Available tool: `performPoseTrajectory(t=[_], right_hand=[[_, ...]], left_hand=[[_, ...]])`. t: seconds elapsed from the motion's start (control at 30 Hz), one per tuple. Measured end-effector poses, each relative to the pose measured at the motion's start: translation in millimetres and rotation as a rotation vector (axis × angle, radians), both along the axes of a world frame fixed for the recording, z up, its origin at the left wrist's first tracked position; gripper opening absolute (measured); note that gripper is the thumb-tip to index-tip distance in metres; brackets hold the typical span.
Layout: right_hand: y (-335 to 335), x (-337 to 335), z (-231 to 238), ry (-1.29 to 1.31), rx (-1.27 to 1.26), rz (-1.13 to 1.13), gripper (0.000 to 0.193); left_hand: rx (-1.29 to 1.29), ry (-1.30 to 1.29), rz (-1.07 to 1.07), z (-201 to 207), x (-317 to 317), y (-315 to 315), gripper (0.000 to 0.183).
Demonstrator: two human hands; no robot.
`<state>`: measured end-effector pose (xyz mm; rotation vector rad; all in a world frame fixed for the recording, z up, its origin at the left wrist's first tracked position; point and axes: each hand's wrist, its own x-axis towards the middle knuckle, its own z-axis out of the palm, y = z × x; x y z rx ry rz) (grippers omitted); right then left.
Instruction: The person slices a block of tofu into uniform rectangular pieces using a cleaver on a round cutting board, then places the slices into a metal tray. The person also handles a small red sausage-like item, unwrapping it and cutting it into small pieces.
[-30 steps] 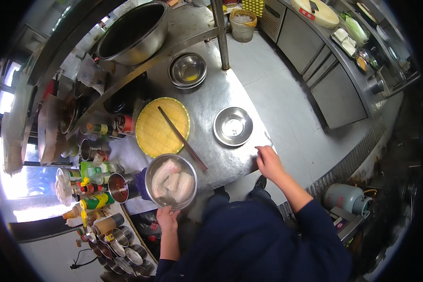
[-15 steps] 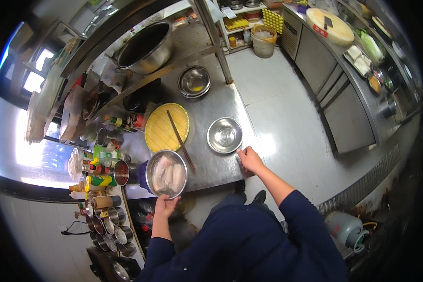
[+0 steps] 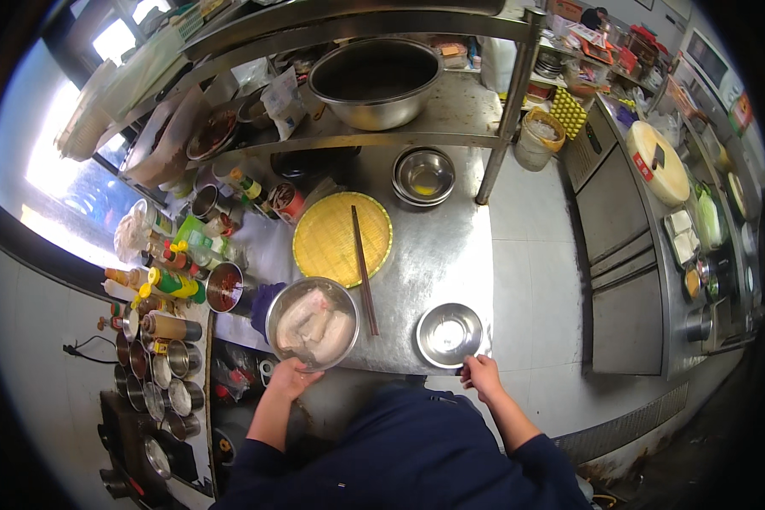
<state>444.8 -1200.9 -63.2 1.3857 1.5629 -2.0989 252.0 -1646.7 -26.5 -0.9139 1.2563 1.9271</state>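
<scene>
My left hand (image 3: 290,381) grips the near rim of a steel bowl (image 3: 353,299) at the front edge of the steel table (image 3: 416,246). Pale pieces of meat (image 3: 316,327) lie in liquid inside it. The fingers of my right hand (image 3: 482,376) are closed on the near right rim of a smaller steel bowl (image 3: 450,335), which has nothing visible in it except reflections. Behind the meat bowl lies a round yellow woven tray (image 3: 327,234). A pair of dark chopsticks (image 3: 362,268) rests across its right side, thick ends hidden nowhere, with one end on the table.
Stacked steel bowls (image 3: 425,174), the top one holding something yellow, stand farther back. A shelf post (image 3: 508,119) rises at the table's far right, and a large pot (image 3: 374,85) sits on the shelf. Bottles (image 3: 174,285) and metal cups (image 3: 183,357) crowd the left.
The view has turned and now takes in more of the far shelf. My right hand and the smaller bowl have come nearer the table's front edge. My left hand keeps its hold.
</scene>
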Motion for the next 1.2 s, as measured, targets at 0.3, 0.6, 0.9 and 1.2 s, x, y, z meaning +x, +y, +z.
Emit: performPoseTrajectory(t=[0.3,0.6,0.9,1.2], right_hand=[[-11,35,-21,-0.117,0.27,0.303,0.031],[-17,15,-7,0.031,0.229,0.545,0.047],[34,170,-20,-0.266,0.284,-0.008,0.048],[-18,385,-78,-0.774,0.329,-0.045,0.06]], left_hand=[[-0.152,0.034,-0.159,83,-43,-5,0.048],[-0.007,0.077,-0.342,84,-80,75,0.046],[0.169,-0.001,-0.465,40,-87,211,0.049],[0.211,0.019,-0.297,-28,-62,310,0.052]])
